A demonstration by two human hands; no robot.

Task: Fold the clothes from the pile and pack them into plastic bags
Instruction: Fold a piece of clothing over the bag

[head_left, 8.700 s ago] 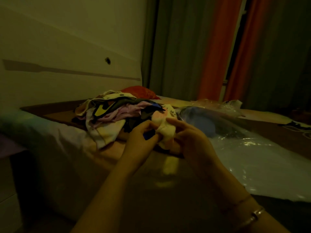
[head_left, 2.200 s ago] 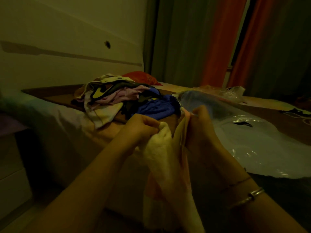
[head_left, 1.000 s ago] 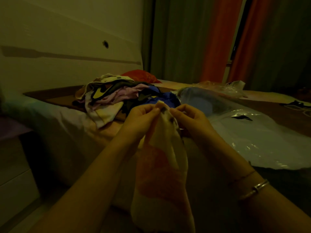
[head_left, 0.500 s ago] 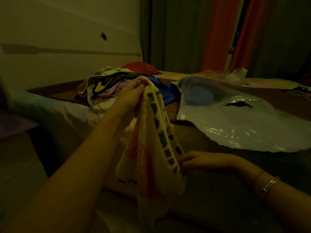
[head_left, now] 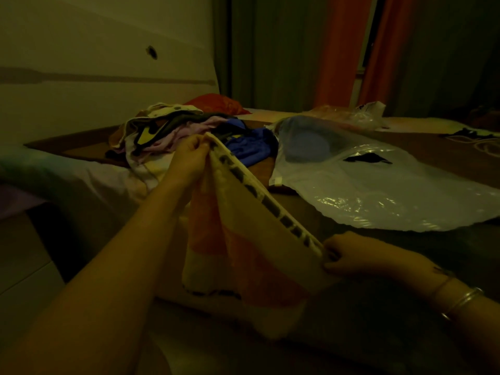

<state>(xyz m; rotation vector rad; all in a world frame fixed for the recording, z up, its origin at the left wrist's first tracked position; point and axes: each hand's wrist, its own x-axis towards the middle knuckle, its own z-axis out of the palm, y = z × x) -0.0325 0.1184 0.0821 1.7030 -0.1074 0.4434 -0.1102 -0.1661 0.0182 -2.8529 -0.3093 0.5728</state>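
The cream and orange garment with a dark-blocked waistband looks like soft, matt cloth with a slightly fuzzy nap. The mixed pile of coloured clothes is matt fabric too. The large clear plastic bag is thin, smooth and glossy, catching crinkled highlights. The slim bangle on the right wrist has a metallic sheen. The orange and grey curtains are matt cloth.

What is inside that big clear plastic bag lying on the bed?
Through the clear plastic bag a blue rounded shape shows near its far end, likely folded cloth. A dark mark shows on the film. Glare and dim light hide whatever else lies inside.
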